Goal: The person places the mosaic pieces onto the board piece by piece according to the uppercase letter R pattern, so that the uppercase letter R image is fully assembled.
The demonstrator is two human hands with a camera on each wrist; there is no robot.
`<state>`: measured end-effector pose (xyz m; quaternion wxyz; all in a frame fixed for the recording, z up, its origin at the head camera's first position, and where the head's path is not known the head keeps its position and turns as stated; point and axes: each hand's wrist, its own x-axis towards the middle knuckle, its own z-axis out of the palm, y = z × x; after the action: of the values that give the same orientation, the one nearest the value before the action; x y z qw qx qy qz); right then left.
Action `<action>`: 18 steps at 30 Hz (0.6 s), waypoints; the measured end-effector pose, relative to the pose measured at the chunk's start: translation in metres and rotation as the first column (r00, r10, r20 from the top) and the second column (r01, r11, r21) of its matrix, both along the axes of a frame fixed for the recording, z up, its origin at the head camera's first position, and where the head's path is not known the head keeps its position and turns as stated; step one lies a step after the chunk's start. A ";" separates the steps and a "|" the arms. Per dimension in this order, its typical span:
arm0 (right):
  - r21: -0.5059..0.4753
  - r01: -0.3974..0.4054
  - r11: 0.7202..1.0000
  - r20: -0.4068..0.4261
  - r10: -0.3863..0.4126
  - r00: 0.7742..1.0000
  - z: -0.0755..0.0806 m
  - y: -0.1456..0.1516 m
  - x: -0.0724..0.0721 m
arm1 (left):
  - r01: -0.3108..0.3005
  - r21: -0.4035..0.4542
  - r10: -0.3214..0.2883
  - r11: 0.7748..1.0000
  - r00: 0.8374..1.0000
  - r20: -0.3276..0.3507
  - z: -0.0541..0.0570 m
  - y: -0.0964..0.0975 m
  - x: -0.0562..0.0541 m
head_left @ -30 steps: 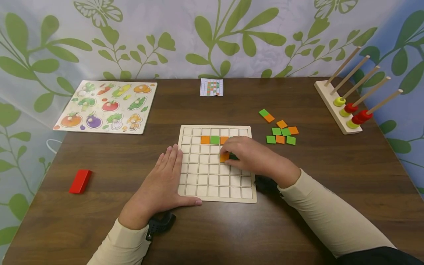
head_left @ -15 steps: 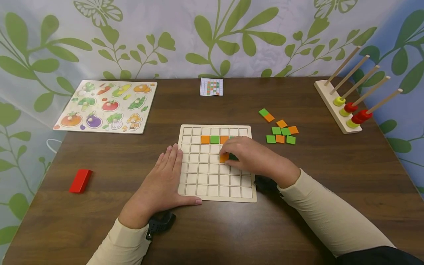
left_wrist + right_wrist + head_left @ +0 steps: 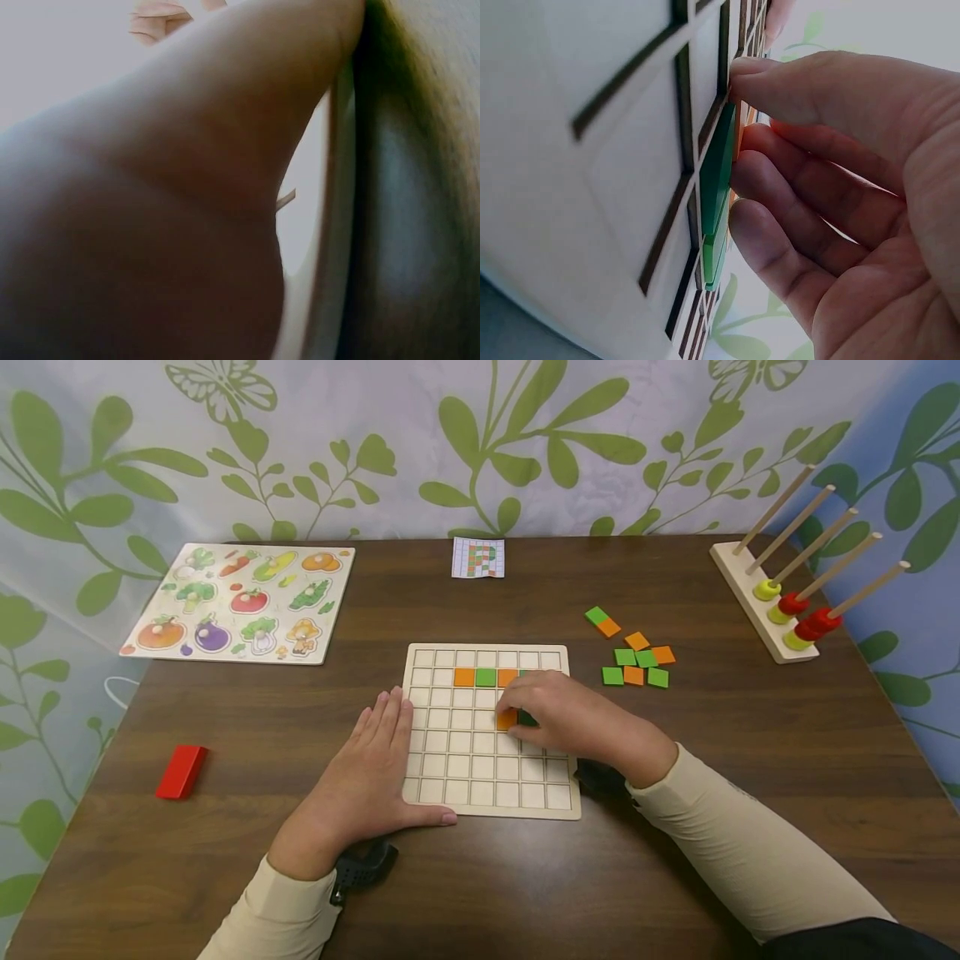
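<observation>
A pale wooden grid board (image 3: 461, 766) lies in the middle of the table. My left hand (image 3: 363, 777) rests along its left edge, fingers straight, with the thumb at the front edge. Over the board's right half, my right hand (image 3: 562, 712) pinches an orange tile (image 3: 507, 719) between thumb and fingers, down at a square. Just right of that tile sits a green tile (image 3: 527, 717), partly shaded by the hand; the right wrist view shows this green tile (image 3: 718, 172) too. An orange tile (image 3: 464, 677), a green tile (image 3: 486, 677) and another orange tile (image 3: 507, 677) line the second row.
Several loose green and orange tiles (image 3: 633, 676) lie right of the board. A small pattern card (image 3: 478, 558) is at the back. Farther out are a vegetable puzzle board (image 3: 288, 610), a red block (image 3: 182, 772) and a peg stand (image 3: 738, 577) with rings.
</observation>
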<state>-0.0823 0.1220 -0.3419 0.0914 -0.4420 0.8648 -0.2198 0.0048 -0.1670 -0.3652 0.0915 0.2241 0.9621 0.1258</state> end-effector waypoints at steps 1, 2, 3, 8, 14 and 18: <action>0.001 0.000 1.000 -0.002 0.000 1.000 0.000 0.000 0.000 | 0.000 0.000 0.000 1.000 1.000 0.001 0.000 0.000 0.000; 0.002 0.000 1.000 -0.003 0.000 1.000 0.000 0.000 0.000 | 0.000 -0.001 0.000 1.000 1.000 0.000 0.000 0.000 0.000; 0.003 0.001 1.000 -0.006 -0.001 1.000 0.000 0.000 0.000 | -0.001 -0.001 0.001 1.000 1.000 0.000 0.000 0.000 0.000; -0.004 -0.002 1.000 -0.020 0.002 1.000 -0.001 0.000 0.001 | -0.003 -0.005 0.003 1.000 1.000 -0.001 -0.001 0.000 0.000; -0.024 -0.019 1.000 -0.033 0.018 0.999 -0.003 0.000 0.001 | -0.004 -0.007 0.004 1.000 1.000 -0.002 -0.001 0.001 0.000; -0.022 -0.019 1.000 -0.041 0.018 0.999 -0.003 0.000 0.001 | -0.005 -0.010 0.005 1.000 1.000 -0.002 -0.001 0.001 0.000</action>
<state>-0.0811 0.1219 -0.3450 0.0709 -0.4556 0.8597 -0.2196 0.0046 -0.1663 -0.3657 0.0912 0.2212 0.9634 0.1210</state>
